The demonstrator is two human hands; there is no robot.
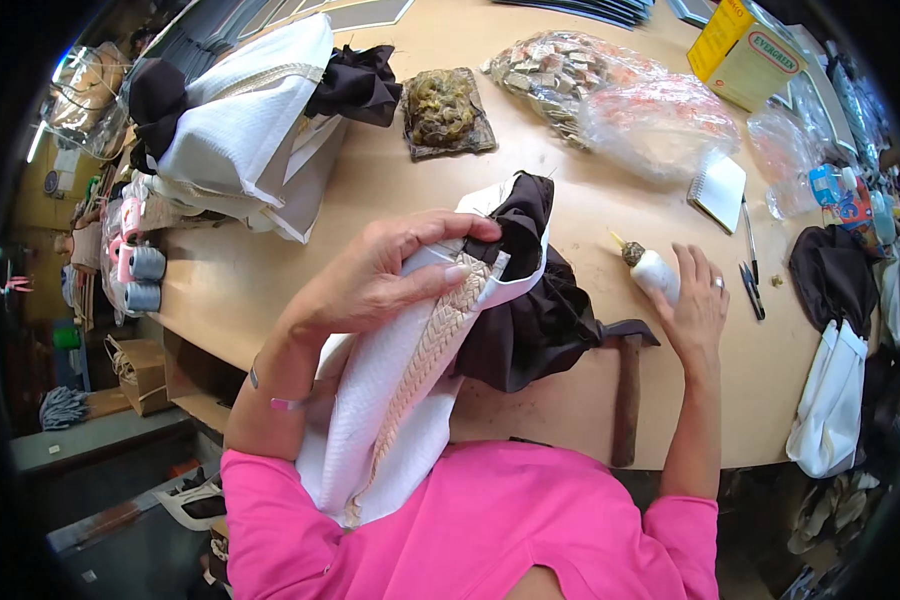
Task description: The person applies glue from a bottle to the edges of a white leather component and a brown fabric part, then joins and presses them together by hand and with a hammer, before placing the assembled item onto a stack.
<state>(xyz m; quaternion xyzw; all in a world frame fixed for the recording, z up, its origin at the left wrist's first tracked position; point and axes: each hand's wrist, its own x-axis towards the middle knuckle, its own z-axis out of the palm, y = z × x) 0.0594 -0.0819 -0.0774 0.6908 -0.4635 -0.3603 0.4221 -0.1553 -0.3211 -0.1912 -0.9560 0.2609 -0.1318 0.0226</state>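
Note:
My left hand (390, 270) pinches the upper edge of a white textured bag piece (370, 400), thumb in front and fingers behind. Along this piece runs a beige braided strip (420, 350), and dark brown lining fabric (530, 320) spills out of its open end. The lower part rests against my pink top. On the table to the right, my right hand (698, 310) curls its thumb and fingers about a white squeeze bottle (656, 277). This bottle lies tilted, its crusted brown neck and thin yellowish tip toward the upper left.
A hammer (626, 400) lies between my arms. Beyond are a brownish clump on a slab (443, 112), plastic bags of small pieces (580, 75), a yellow box (745, 55) and a notebook (718, 190). White bag pieces (240, 130) stand left; snips (752, 290) lie right.

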